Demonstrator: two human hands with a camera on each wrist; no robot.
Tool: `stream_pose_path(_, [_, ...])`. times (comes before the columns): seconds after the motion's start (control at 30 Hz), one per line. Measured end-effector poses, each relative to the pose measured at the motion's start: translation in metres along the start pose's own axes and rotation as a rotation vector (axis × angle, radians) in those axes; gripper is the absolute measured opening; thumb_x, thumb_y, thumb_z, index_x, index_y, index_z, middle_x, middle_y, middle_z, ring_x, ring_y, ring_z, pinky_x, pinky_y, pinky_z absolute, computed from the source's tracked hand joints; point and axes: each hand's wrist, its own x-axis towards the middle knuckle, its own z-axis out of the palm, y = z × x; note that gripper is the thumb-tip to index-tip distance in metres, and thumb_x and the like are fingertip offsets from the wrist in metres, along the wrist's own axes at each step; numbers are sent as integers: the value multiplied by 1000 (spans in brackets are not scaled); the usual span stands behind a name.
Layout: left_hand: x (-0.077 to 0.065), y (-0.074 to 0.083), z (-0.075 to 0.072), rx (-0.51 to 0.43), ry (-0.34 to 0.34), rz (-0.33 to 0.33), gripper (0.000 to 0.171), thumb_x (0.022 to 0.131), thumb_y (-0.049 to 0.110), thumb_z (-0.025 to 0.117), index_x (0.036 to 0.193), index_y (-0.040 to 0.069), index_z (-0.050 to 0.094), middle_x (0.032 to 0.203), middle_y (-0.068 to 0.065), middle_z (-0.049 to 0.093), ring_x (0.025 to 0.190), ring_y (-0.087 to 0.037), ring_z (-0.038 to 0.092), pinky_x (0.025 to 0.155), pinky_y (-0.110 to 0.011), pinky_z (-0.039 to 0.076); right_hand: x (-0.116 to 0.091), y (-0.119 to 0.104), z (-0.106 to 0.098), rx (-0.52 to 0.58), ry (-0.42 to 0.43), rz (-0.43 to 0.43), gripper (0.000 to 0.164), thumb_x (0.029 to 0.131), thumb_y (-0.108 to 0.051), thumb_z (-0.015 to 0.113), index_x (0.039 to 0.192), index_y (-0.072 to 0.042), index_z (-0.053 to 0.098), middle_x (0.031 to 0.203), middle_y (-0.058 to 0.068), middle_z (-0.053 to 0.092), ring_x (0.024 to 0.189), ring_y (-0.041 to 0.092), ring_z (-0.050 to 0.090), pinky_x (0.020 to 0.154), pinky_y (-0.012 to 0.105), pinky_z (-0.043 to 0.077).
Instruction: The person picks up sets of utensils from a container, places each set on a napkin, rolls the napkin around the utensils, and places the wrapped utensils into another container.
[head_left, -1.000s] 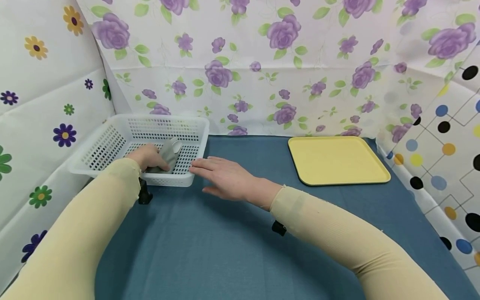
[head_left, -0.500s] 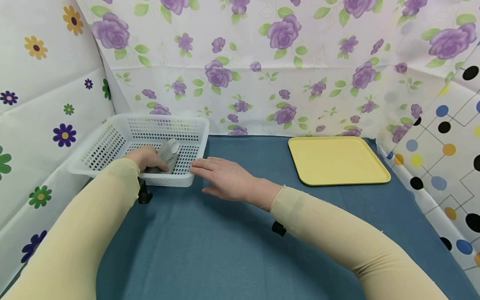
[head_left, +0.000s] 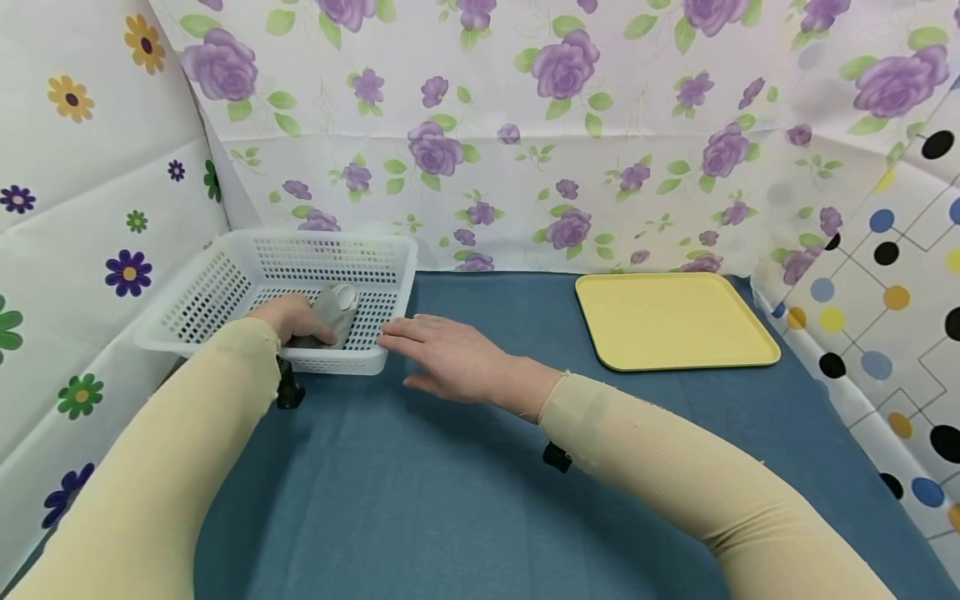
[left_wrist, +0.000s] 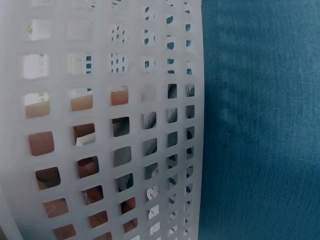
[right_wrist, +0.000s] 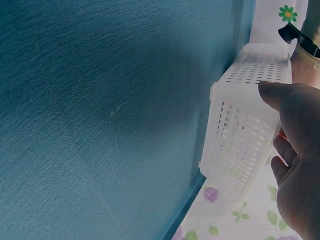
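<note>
In the head view my left hand (head_left: pixel 292 318) reaches over the near rim into a white perforated plastic basket (head_left: pixel 330 362). It holds a grey, soft-looking item (head_left: pixel 337 310) with a rounded white piece at its far end; the hand hides the near part, and I cannot tell its kind. Fingers and grey material show through the holes of the basket wall (left_wrist: pixel 107 145) in the left wrist view. My right hand (head_left: pixel 453 358) stretches out, palm down, fingertips right at the basket's right front corner. In the right wrist view, this hand (right_wrist: pixel 297 145) is beside the basket's wall (right_wrist: pixel 235 135).
A yellow rectangular tray (head_left: pixel 675 321) lies at the back right on the blue tablecloth (head_left: pixel 480 492). Behind it stands a wall of purple-flowered sheeting (head_left: pixel 510 192). Patterned sheets (head_left: pixel 60 275) close off the left and right sides. Black wrist cameras (head_left: pixel 289 390) hang under both sleeves.
The white end of the grey item has shifted slightly left and down in the basket. My left hand has barely moved, and the right hand holds its position at the corner.
</note>
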Motion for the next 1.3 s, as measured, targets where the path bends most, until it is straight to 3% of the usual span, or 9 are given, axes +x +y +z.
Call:
stream_pose_path(0.43, [-5,2,1,12,25,-1,65,96,23,84,136,-19,56,126,-35,66,105,-42,65,93,-56,58,-1,1,0,13,11,0,72,107,-32,78,169,-12,45,173,6,43,159,22,41,132,36,27])
stream_pose_path(0.7, [-9,5,-2,53,34,-2,59,96,24,83,130,-18,59,113,-28,67,96,-37,62,81,-46,55,-1,0,-2,12,12,3,73,107,-33,77,169,-12,45,174,6,43,160,23,41,133,36,26])
stream_pose_path(1.3, [-9,2,-4,92,21,15,54,97,25,82,124,-17,59,105,-26,65,91,-37,60,76,-42,53,0,0,-1,7,2,-1,73,107,-33,78,169,-13,45,174,5,43,160,21,41,134,34,22])
